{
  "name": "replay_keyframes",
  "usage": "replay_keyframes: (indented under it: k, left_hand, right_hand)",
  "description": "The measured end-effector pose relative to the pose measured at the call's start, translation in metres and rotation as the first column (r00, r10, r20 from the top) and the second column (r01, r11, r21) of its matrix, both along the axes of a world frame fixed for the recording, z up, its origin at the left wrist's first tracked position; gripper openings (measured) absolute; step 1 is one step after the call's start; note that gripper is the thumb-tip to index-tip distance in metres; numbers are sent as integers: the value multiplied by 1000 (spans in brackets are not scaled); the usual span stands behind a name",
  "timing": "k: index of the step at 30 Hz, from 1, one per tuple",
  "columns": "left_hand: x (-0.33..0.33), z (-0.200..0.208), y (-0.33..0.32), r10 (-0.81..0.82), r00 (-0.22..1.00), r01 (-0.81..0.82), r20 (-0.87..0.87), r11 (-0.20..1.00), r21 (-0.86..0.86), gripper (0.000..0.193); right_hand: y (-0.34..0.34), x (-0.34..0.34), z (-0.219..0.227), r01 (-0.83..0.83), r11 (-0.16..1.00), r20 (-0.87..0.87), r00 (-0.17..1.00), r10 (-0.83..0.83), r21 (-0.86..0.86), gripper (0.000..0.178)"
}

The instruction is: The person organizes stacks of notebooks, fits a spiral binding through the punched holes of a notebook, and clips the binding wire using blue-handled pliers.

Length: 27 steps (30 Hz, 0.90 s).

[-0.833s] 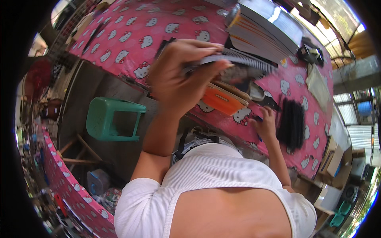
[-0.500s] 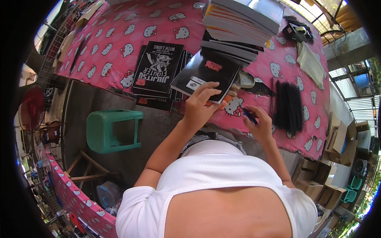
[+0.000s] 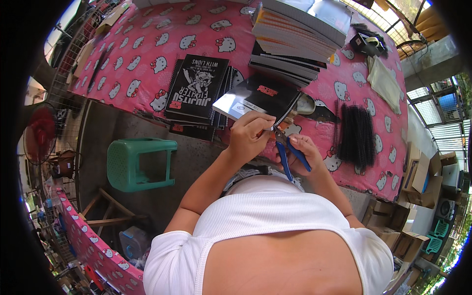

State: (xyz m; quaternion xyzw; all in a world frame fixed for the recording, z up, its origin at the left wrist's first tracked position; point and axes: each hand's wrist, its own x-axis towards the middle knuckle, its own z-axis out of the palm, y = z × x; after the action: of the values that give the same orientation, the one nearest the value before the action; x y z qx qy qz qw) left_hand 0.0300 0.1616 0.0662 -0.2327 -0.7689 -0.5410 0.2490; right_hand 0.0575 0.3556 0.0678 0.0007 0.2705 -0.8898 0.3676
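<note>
i am keeping my nearer left hand [image 3: 250, 133] pinching the near corner of the black notebook [image 3: 255, 93] over the worktop [image 3: 172, 27], its spiral spine [image 3: 286, 112] slanting away rightward, while my right hand [image 3: 314, 151] is curling around blue-handled pliers [image 3: 283, 152], handles apart, tips at the spine's near end.

This looks like a small bookbinding workshop: spiral notebooks [image 3: 260, 96], pliers [image 3: 281, 153], black binding coils [image 3: 357, 136], stacked paper [image 3: 290, 42] on the tabletop [image 3: 142, 69], cardboard boxes [image 3: 417, 169] alongside.
</note>
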Motion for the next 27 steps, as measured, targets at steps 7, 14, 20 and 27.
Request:
replay_keyframes:
  k: [7,14,20,27]
  left_hand:
    - [-36,20,-45,314,943,-249,-113,888,387,24]
    - [-35,-50,-166,806,391,-920,445,346,183,30]
    - [-29,-62,-185,945,280,-960,169,271,74,35]
    - [-63,16,-102,13,916,-352,401,507,787,43]
  right_hand:
    - [17,-17,3,616,435,-670,741,-37,657,30]
    - [72,-21,-54,884,-209,-646,451,616,418,33]
    - [10,-114,87,985,-133,-792,-6,610,-110,37]
    - [-1,-220,124,939,-182,-604,-33,796,-291,24]
